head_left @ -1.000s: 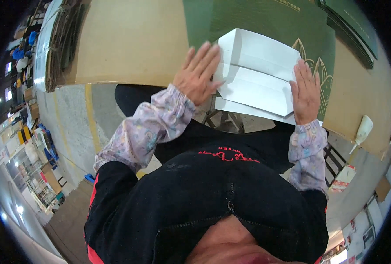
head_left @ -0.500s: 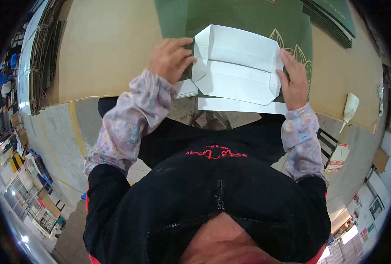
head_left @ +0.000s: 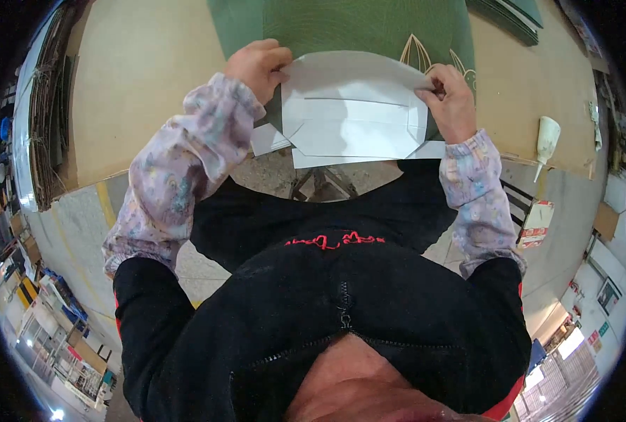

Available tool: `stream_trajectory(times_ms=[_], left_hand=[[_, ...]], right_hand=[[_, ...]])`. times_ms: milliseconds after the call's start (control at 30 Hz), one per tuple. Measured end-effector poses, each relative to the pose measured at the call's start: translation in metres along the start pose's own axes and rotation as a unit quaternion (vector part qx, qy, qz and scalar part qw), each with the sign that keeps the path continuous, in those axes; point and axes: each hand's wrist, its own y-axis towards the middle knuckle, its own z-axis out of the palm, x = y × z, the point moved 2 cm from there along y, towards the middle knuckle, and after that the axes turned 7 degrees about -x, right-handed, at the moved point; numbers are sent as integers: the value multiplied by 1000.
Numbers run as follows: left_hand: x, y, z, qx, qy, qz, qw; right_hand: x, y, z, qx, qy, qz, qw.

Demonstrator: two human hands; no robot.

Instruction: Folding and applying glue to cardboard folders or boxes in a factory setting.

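A green paper bag point(head_left: 351, 32) with tan cord handles lies on the table, its folded white end point(head_left: 355, 123) facing me. My left hand point(head_left: 260, 69) has its thumb and fingers closed on the far left corner of the white flap. At the far right corner, my right hand point(head_left: 451, 102) pinches the same flap. Between the two hands the flap's far edge is raised and bowed. Slits and creases show across the white panel. White paper edges point(head_left: 269, 138) stick out beneath it at the table's near edge.
Brown cardboard point(head_left: 144, 84) covers the table. Bundled flat cardboard point(head_left: 49, 105) stands at the left edge. A stack of dark green folded pieces point(head_left: 506, 20) lies far right. A white nozzle bottle point(head_left: 548, 137) rests near the right front corner.
Both hands have gone from the sides of the white end to its far corners and closed on them. The far flap, flat before, is now lifted and curved. The whole view has shifted somewhat.
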Motion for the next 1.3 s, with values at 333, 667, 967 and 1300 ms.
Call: stream_trajectory(times_ms=[333,667,967,1300], left_hand=[[-34,-36,46,43,202,208,956],[-43,-70,37,140,99,150,974],[-44,-101,44,-12,24,212,977],[-54,-99,25,-10,53,179,982]], right_hand=[[41,-63,32,-11,-290,-243,926],[15,-88,-1,132,-274,-199,932],[11,-92,-11,135,-272,-238,923],[3,-97,-4,63,-223,-283,931]])
